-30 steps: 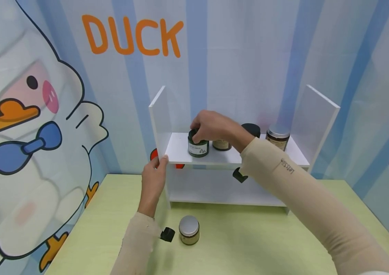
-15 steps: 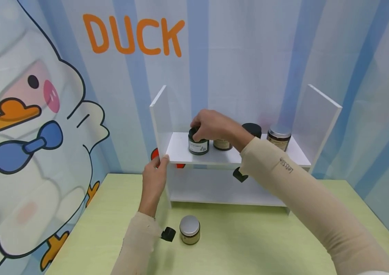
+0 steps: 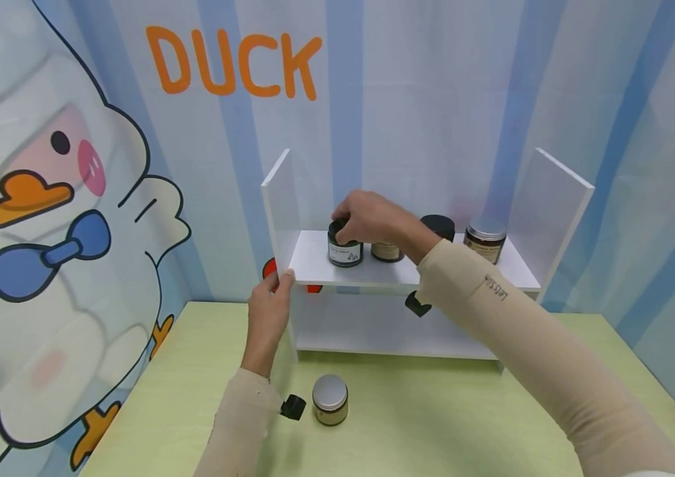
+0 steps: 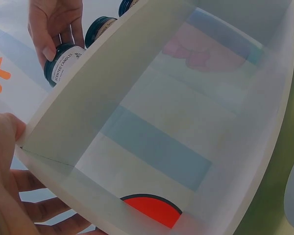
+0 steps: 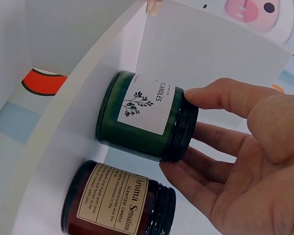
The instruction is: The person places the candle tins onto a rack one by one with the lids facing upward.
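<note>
A dark green scented candle jar (image 3: 345, 255) with a white label and black lid stands upright at the left end of the white shelf unit's upper board (image 3: 313, 273). My right hand (image 3: 373, 215) pinches it around the lid, thumb on one side and fingers on the other in the right wrist view. Beside it is a brown candle jar (image 5: 112, 198) with a tan label and dark lid. With thumb and fingers, my left hand (image 3: 268, 308) grips the unit's left side at board height; the left wrist view shows the thumb (image 4: 12, 126) at the corner.
Farther right on the board stand a black-lidded jar (image 3: 437, 227) and a silver-lidded jar (image 3: 485, 240). Another silver-lidded candle jar (image 3: 330, 399) sits on the green table (image 3: 420, 424) in front. Side panels (image 3: 552, 212) rise at both ends of the board.
The green candle jar has slid slightly back on the board, away from the front edge, with my right hand on its lid. My left hand keeps its grip on the shelf unit.
</note>
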A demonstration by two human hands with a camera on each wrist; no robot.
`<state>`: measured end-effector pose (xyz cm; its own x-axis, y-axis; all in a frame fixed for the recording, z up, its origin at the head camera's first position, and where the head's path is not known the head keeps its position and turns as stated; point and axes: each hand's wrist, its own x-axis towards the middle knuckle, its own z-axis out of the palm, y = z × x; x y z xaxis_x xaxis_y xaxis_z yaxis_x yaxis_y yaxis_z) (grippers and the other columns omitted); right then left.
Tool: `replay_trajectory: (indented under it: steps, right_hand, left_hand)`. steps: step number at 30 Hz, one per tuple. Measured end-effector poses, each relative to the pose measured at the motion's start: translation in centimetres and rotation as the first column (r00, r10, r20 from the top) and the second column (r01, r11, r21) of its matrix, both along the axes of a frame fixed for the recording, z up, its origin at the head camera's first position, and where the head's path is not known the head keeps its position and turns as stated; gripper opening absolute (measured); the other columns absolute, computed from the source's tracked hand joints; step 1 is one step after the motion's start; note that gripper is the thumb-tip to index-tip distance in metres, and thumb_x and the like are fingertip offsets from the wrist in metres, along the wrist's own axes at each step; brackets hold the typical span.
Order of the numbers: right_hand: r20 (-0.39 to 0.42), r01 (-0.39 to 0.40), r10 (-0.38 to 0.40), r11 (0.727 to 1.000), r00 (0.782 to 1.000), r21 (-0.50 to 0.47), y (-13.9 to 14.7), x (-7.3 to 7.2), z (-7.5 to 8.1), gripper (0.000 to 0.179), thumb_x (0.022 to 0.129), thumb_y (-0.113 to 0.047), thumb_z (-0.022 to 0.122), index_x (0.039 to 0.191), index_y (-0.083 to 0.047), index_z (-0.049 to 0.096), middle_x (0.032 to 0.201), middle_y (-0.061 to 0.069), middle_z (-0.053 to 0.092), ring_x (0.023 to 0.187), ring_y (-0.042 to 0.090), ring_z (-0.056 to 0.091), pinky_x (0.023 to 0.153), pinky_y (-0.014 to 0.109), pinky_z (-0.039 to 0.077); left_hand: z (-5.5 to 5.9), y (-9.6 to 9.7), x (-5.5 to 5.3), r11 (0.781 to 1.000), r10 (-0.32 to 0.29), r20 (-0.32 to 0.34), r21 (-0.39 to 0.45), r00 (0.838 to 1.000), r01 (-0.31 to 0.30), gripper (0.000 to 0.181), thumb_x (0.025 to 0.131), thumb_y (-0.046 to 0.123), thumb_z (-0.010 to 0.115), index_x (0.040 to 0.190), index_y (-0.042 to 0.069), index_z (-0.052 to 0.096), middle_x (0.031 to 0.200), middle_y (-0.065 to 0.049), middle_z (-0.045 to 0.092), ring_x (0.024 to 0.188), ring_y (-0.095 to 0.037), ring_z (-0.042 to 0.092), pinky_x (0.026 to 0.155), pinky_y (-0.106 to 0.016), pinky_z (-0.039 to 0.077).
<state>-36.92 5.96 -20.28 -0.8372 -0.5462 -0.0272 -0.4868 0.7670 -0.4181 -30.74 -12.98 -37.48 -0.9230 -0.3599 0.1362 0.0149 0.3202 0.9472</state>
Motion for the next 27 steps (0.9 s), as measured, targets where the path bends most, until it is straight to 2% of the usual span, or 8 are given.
replay_trajectory:
  steps: [15,27]
  right_hand:
    - [-0.002,0.011,-0.011,0.999,1.000,-0.030,-0.01,-0.58,-0.29,0.048,0.094,-0.014,0.066,0.141,-0.007,0.060,0.140,0.010,0.060,0.118,0.025,0.058,0.098,0.041,0.051]
    - [-0.020,0.019,-0.020,0.999,1.000,-0.028,-0.16,-0.70,-0.52,0.045,0.095,-0.017,0.067,0.139,-0.008,0.063,0.137,0.010,0.062,0.116,0.024,0.060,0.098,0.042,0.051]
  left_hand:
    - [0.00,-0.01,-0.04,1.000,-0.004,0.005,0.007,1.000,0.003,0.055,0.102,0.051,0.047,0.139,0.013,0.059,0.135,-0.009,0.059,0.117,-0.031,0.053,0.102,-0.059,0.046]
    - [0.03,-0.04,-0.01,1.000,-0.005,0.008,0.003,1.000,0.005,0.054,0.102,0.051,0.046,0.137,0.012,0.061,0.132,-0.009,0.060,0.116,-0.031,0.053,0.101,-0.058,0.046]
